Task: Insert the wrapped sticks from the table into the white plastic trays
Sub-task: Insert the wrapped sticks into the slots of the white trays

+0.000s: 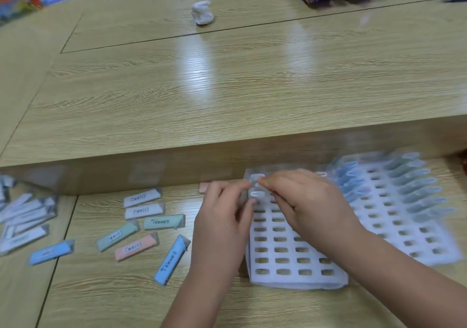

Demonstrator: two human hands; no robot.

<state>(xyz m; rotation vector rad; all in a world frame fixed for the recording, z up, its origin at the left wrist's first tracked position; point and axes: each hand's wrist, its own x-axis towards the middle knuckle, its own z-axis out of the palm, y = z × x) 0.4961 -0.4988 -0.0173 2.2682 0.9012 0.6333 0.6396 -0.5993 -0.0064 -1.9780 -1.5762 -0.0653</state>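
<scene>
Near tray (pixel 290 259) was almost empty, far tray (pixel 394 216) part-filled, loose sticks (pixel 141 229) remained; left hand (pixel 222 224) and right hand (pixel 300 198) pinched one stick (pixel 256 184) at its top row.

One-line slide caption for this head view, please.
Both hands, left and right, work a wrapped stick into the near white tray; more sticks wait on the table.

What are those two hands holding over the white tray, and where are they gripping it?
Both hands, left and right, pinch a white wrapped stick at the near tray's far corner. Motion blur hides the exact grip point.
</scene>
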